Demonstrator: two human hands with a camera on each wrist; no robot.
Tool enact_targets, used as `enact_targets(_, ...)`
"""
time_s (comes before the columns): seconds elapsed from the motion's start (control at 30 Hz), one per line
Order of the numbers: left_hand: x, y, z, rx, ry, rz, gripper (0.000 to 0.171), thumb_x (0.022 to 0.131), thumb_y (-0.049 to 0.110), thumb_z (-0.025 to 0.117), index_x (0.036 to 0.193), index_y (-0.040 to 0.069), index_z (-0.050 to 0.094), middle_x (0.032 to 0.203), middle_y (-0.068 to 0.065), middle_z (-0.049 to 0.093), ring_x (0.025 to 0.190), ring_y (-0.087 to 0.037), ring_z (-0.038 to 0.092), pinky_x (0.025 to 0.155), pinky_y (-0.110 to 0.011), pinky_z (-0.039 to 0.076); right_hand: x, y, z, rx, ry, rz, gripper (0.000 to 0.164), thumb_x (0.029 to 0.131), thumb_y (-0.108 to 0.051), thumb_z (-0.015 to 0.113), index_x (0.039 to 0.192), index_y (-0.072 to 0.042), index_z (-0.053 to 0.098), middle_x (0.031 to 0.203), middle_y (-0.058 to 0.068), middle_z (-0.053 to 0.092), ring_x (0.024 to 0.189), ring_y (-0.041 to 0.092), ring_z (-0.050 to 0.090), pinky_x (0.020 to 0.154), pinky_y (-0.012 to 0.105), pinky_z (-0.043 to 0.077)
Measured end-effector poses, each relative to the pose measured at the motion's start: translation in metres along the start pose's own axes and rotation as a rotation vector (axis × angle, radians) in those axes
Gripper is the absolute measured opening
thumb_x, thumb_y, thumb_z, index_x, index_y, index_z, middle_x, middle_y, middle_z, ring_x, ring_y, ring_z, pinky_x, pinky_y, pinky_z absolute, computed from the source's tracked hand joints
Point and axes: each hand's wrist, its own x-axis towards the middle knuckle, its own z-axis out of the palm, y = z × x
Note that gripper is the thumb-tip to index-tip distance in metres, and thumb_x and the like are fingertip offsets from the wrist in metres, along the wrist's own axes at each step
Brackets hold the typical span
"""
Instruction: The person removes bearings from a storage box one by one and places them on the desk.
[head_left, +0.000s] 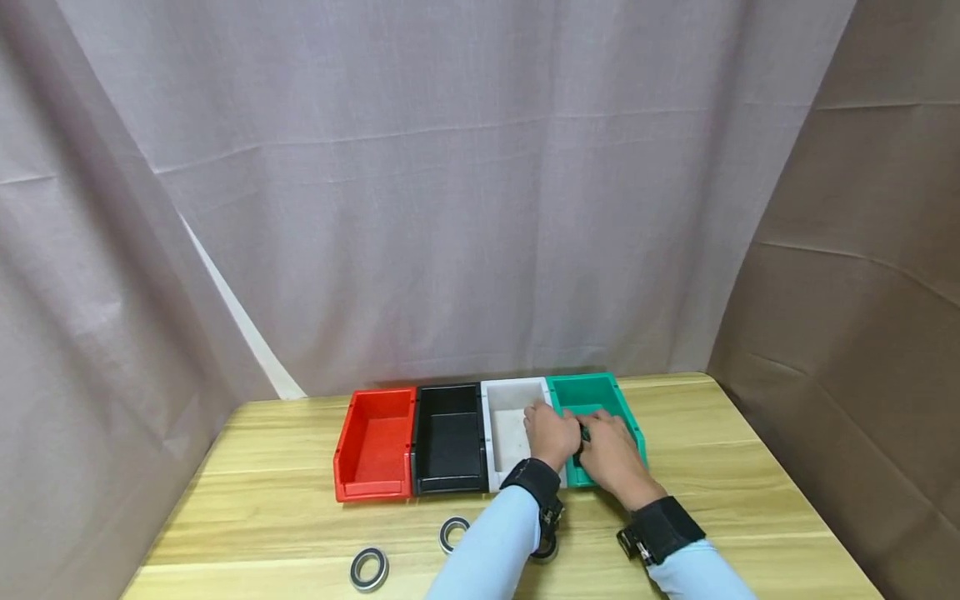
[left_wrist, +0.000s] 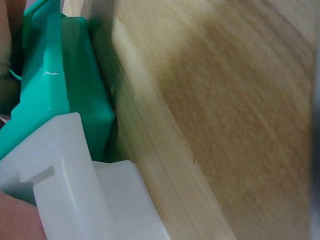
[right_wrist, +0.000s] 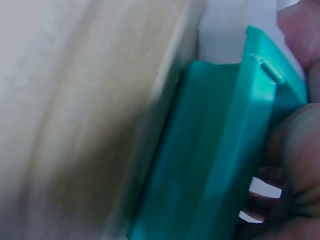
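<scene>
In the head view, the left hand [head_left: 552, 435] reaches over the white bin [head_left: 509, 437] beside the wall it shares with the green bin [head_left: 583, 388]. Next to it, the right hand [head_left: 613, 457] is down in the green bin with bent fingers. A small dark patch shows between the hands; whether it is an object or shadow is unclear. The right wrist view shows bent fingers [right_wrist: 305, 155] behind the green wall [right_wrist: 215, 150]. Skin of the left hand [left_wrist: 17, 220] appears behind the white wall [left_wrist: 75, 185] in the left wrist view. Most fingertips are hidden.
A red bin [head_left: 378, 442] and a black bin [head_left: 448, 437] continue the row leftward. Several ring bearings lie in front: one bearing [head_left: 369, 570] at left, another [head_left: 451, 528] partly behind the left sleeve [head_left: 491, 542]. Grey curtains [head_left: 420, 208] stand behind the wooden table [head_left: 277, 467].
</scene>
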Motion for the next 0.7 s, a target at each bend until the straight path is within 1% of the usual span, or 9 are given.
enact_targets(0.17, 0.002, 0.002, -0.004, -0.011, -0.023, -0.009, 0.051, 0.104, 0.016, 0.058, 0.142, -0.018, 0.050, 0.130, -0.033, 0.055, 0.127, -0.051, 0.054, 0.112, -0.060, 0.046, -0.012, -0.008, -0.014, 0.029, 0.049, -0.017, 0.044, 0.096, 0.000, 0.066, 0.140, 0.007, 0.065, 0.135, 0.028, 0.067, 0.124, 0.049, 0.060, 0.110, 0.061, 0.049)
enact_targets(0.33, 0.003, 0.004, -0.005, -0.017, -0.008, -0.003, 0.054, 0.104, 0.016, 0.056, 0.144, -0.019, 0.047, 0.135, -0.035, 0.053, 0.129, -0.052, 0.052, 0.113, -0.062, 0.045, -0.027, -0.016, -0.029, 0.034, 0.080, -0.065, 0.044, 0.097, -0.001, 0.069, 0.141, 0.006, 0.065, 0.136, 0.027, 0.066, 0.123, 0.049, 0.060, 0.106, 0.061, 0.051)
enact_targets(0.4, 0.002, 0.003, -0.004, -0.017, -0.014, -0.004, 0.055, 0.105, 0.016, 0.055, 0.146, -0.020, 0.046, 0.137, -0.036, 0.052, 0.131, -0.052, 0.052, 0.113, -0.062, 0.045, -0.036, -0.019, -0.034, 0.035, 0.081, -0.077, 0.045, 0.097, -0.002, 0.070, 0.141, 0.005, 0.065, 0.136, 0.027, 0.066, 0.123, 0.049, 0.061, 0.104, 0.061, 0.052)
enact_targets(0.57, -0.001, 0.001, -0.004, -0.018, -0.047, -0.024, 0.057, 0.107, 0.018, 0.055, 0.150, -0.018, 0.043, 0.142, -0.036, 0.050, 0.134, -0.050, 0.050, 0.115, -0.060, 0.045, -0.061, -0.024, -0.042, 0.029, 0.062, -0.077, 0.044, 0.097, -0.003, 0.072, 0.140, 0.004, 0.066, 0.136, 0.025, 0.066, 0.124, 0.047, 0.061, 0.104, 0.061, 0.052)
enact_targets(0.7, -0.002, -0.001, -0.004, -0.010, -0.045, -0.018, 0.057, 0.106, 0.018, 0.057, 0.148, -0.017, 0.045, 0.143, -0.036, 0.050, 0.135, -0.051, 0.050, 0.115, -0.060, 0.045, -0.076, -0.026, -0.047, 0.035, 0.059, -0.060, 0.042, 0.097, -0.005, 0.072, 0.139, 0.001, 0.067, 0.135, 0.022, 0.067, 0.125, 0.045, 0.061, 0.104, 0.061, 0.052)
